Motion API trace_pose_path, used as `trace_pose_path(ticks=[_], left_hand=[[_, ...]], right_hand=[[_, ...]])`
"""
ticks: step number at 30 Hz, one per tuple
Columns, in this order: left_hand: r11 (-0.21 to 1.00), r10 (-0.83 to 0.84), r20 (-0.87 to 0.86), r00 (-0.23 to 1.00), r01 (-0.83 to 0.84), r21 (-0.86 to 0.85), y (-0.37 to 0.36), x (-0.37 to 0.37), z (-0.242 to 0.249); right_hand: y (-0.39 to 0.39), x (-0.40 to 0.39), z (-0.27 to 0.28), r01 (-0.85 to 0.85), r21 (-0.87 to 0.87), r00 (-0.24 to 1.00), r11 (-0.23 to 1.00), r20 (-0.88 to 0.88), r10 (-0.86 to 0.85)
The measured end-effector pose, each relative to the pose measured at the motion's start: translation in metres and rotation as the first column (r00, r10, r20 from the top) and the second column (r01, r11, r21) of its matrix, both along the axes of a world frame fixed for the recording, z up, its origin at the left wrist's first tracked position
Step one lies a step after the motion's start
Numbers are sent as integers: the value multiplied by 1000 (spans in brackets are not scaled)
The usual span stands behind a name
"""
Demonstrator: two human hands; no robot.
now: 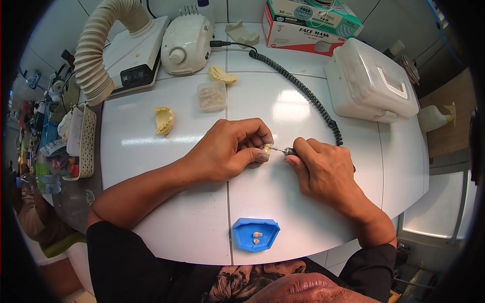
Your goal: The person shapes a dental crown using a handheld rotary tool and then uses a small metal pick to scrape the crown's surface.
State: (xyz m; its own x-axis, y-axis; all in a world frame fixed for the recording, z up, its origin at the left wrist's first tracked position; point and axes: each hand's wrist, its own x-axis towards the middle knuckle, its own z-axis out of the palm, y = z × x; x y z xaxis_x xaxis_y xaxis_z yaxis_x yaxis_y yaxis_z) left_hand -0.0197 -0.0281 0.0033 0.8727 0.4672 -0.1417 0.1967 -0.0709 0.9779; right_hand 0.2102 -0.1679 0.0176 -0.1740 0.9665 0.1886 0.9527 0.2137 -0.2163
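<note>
Over the middle of the table, my left hand (227, 149) pinches a small tooth-coloured dental piece (267, 148) between thumb and fingertips. Its exact shape is partly hidden by the fingers. My right hand (323, 166) grips a dark rotary handpiece (289, 151), whose thin metal bur points left and meets or nearly meets the piece. Most of the handpiece is covered by my fingers. Closer to my body, a blue tray (252, 222) holds two small tooth-like pieces (257, 235). One yellowish dental cast (164, 121) lies left of my left hand; another dental cast (222, 75) lies farther back.
A clear box (211, 103) stands behind my left hand. The coiled cord (303, 88) runs from the motor control unit (189, 43) toward my right hand. An extractor hose (93, 58) hangs at back left. Mask boxes (303, 38) and a white case (371, 83) stand back right.
</note>
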Motion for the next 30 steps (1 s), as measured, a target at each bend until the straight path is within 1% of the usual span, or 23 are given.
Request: trace_pose_path(ticks=[5, 7, 11, 17, 25, 28, 30], left_hand=[[1000, -1, 2, 1000, 1, 9, 0, 0, 0], [1000, 5, 15, 1000, -5, -25, 0, 0, 0], [996, 13, 55, 998, -8, -86, 1, 0, -3], [990, 26, 50, 998, -18, -139, 2, 1, -1], [995, 12, 48, 999, -7, -102, 2, 0, 1], [996, 5, 46, 999, -1, -92, 2, 0, 2], [996, 3, 44, 999, 1, -84, 2, 0, 2]], right_hand=[[0, 0, 0, 12, 9, 1000, 1000, -18, -12], [0, 0, 1, -4, -2, 1000, 1000, -2, 4], [1, 1, -2, 8, 33, 999, 999, -37, -7], [1, 1, -1, -8, 43, 999, 999, -41, 9], [1, 1, -4, -4, 51, 999, 999, -41, 6], [1, 2, -3, -30, 46, 998, 998, -49, 32], [2, 1, -4, -8, 49, 998, 999, -57, 11]])
